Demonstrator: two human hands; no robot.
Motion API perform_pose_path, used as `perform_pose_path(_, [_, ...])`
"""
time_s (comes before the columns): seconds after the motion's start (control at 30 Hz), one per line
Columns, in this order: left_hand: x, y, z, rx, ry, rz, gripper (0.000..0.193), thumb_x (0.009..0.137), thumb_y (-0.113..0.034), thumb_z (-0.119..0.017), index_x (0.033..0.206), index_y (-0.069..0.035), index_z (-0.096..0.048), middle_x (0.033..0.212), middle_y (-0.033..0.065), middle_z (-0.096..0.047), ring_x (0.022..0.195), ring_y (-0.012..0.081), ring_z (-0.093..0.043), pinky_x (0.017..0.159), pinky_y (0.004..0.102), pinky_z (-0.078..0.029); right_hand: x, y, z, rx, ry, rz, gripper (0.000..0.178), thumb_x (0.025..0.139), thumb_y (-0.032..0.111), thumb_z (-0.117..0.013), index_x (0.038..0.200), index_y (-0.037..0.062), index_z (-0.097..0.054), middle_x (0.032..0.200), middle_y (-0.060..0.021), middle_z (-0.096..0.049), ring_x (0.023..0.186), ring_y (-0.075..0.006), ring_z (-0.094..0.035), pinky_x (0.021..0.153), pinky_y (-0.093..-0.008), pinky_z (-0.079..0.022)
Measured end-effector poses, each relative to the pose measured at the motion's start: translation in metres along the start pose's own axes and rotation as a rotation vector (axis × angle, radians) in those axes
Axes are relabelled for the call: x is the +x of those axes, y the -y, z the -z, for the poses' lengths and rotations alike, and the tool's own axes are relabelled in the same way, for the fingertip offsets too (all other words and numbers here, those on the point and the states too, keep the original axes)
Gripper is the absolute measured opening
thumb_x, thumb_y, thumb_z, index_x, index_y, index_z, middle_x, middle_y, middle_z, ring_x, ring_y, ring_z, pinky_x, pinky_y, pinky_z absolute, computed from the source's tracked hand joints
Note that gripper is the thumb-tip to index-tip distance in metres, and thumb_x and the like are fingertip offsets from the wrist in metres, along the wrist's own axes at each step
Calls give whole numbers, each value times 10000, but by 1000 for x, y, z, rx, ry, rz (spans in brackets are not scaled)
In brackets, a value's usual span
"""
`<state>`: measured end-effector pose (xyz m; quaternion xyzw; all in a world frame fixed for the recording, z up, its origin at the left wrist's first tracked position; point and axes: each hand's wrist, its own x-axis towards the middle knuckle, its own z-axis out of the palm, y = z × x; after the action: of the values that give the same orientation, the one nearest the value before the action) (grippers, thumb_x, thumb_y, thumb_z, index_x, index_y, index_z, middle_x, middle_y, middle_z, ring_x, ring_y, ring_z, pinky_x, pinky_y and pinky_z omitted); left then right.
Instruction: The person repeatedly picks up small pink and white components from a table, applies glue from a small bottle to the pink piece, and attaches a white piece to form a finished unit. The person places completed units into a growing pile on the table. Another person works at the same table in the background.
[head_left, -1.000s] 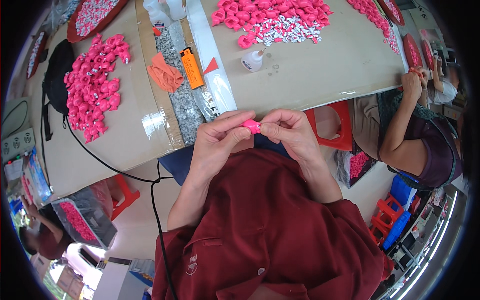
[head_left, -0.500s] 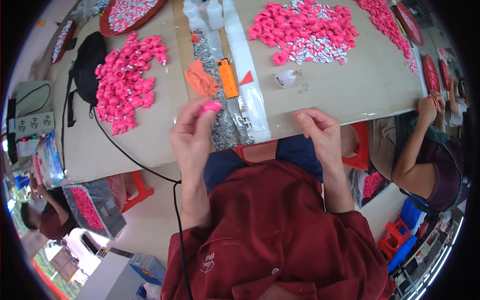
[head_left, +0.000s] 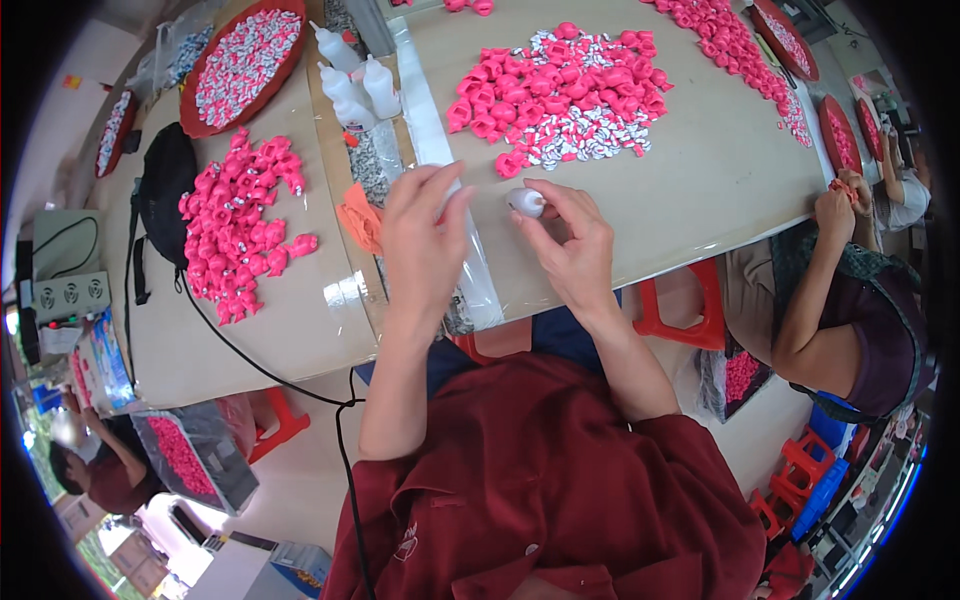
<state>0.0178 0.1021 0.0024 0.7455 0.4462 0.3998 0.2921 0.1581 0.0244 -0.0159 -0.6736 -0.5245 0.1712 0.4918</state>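
My right hand [head_left: 578, 245] grips a small white squeeze bottle [head_left: 526, 202] between thumb and fingers, just above the table. To its left, my left hand [head_left: 425, 245] hovers over the table strip, thumb and fingers apart and nothing visible between them. A pile of hollow pink plastic pieces [head_left: 240, 220] lies to the left. One pink piece [head_left: 303, 244] sits at that pile's right edge. Beyond my right hand is a mound of pink pieces [head_left: 550, 90] with small white-and-pink parts [head_left: 580, 138] on its near side. An orange cloth [head_left: 358, 220] lies beside my left hand, partly covered by it.
Several white squeeze bottles [head_left: 350, 95] stand at the back of the strip. A red tray [head_left: 190, 112] of small parts and a black bag [head_left: 165, 185] are far left. A black cable [head_left: 275, 378] hangs over the table edge. At right, a co-worker [head_left: 840, 300] handles something red.
The pink piece has left my left hand, which is now open. My right hand has taken hold of the squeeze bottle that stood on the table. The view has shifted.
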Motion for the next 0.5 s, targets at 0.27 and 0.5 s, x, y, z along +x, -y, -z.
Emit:
perform_pose_path(0.27, [15, -7, -46, 111, 25, -110, 324, 701, -92, -712, 989, -1, -597, 849, 94, -617, 732, 165, -584, 669, 274, -463, -18, -4, 33, 264, -199, -56, 295, 751, 23, -634, 1029, 6, -536, 948, -98, -622, 819, -169, -593, 754, -276, -462])
perform_pose_path(0.5, [-40, -31, -12, -960, 403, 539, 142, 839, -64, -603, 943, 31, -583, 864, 94, -631, 751, 129, -611, 664, 239, -506, -26, 5, 25, 316, -179, 46, 311, 785, 51, -625, 1068, 2, -508, 959, -111, -599, 854, -179, -589, 761, -269, -452])
